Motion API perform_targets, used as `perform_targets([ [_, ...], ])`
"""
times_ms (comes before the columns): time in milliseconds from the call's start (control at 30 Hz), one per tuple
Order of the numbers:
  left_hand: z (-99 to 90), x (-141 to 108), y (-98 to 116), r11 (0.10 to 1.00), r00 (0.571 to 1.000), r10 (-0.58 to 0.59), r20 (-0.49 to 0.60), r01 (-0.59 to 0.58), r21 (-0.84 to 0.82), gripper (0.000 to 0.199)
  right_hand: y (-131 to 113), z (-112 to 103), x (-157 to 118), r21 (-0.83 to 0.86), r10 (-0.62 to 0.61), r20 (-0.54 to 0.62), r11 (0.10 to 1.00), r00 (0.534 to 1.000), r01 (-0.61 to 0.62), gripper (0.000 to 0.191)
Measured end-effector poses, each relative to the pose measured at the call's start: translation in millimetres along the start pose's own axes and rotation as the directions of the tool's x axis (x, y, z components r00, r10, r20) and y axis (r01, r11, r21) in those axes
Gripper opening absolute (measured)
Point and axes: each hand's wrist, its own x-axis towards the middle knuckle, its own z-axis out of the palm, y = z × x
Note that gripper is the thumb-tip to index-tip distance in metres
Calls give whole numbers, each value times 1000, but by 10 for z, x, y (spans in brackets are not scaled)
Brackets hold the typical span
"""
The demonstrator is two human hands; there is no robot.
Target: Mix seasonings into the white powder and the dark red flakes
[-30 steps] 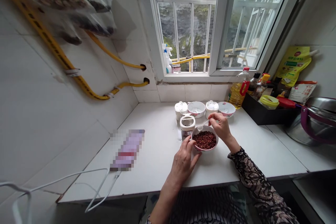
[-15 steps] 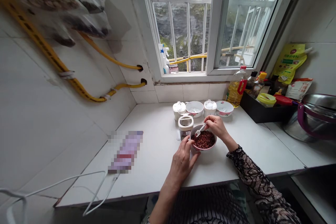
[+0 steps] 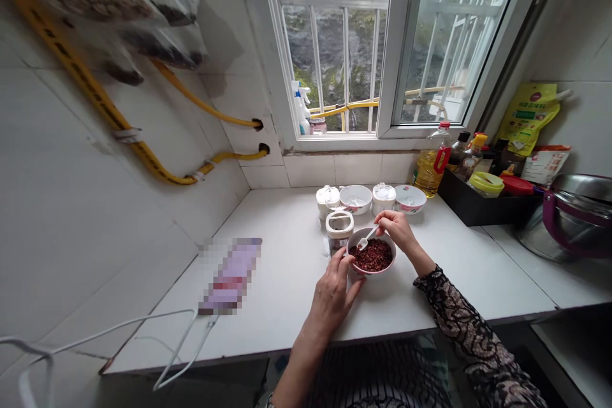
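A white bowl (image 3: 371, 272) holds dark red, coarse flakes or bits (image 3: 375, 257) that look like dried spice. My left hand (image 3: 335, 290) grips the bowl's near left side, fingers on the rim and thumb along the base. Between the fingertips of my right hand (image 3: 396, 229) is the handle of a small white spoon (image 3: 366, 241), its scoop tilted down just over or touching the flakes near the left rim; which, I cannot tell. Close behind the bowl on the left stands a clear jar (image 3: 339, 229) with a white frame, its contents dark.
Behind stand two white-lidded jars (image 3: 327, 197) and two white bowls (image 3: 355, 199). An oil bottle (image 3: 431, 162), a black box of condiments (image 3: 482, 199) and a steel pot (image 3: 568, 223) line the right. A phone-like blurred item (image 3: 231, 277) and a white wire frame (image 3: 176, 357) are left.
The spoon has shifted slightly right within the bowl, with my right hand still holding it. My left hand stays on the bowl. The whole view has moved a little.
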Motion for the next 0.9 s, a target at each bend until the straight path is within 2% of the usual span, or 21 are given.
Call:
perform_targets([
  [200,-5,5,2,1000,1000,9,-6,-9,5,46,-34,6,62,125,2,-38,992,999,3,11],
  [267,3,4,1,1000,1000,5,-18,-5,2,46,-53,56,71,122,-68,-94,989,993,79,11],
  [333,12,2,0,1000,1000,5,-30,-5,-3,47,-70,133,57,63,-197,-139,976,971,207,14],
  [400,19,1,-3,1000,999,5,-35,-6,-7,48,-81,217,19,-85,-370,-118,929,922,361,15],
  [500,20,1,-5,1000,1000,5,-30,-6,-12,47,-95,302,-55,-352,-609,77,724,789,593,14],
  [567,15,3,-5,1000,1000,8,-25,-8,-16,46,-110,301,-92,-428,-684,170,597,710,678,17],
  [600,12,4,-4,1000,1000,10,-24,-10,-16,46,-118,279,-104,-440,-700,168,577,694,688,18],
  [667,6,5,-1,1000,1000,13,-25,-14,-15,45,-124,202,-111,-448,-701,87,607,708,656,16],
  [767,1,4,4,1000,1000,15,-25,-16,-6,44,-92,56,-88,-462,-645,-18,683,764,566,15],
  [900,3,-2,-3,1000,1000,4,-13,-4,0,42,5,-12,-55,-564,-552,15,684,834,463,15],
])
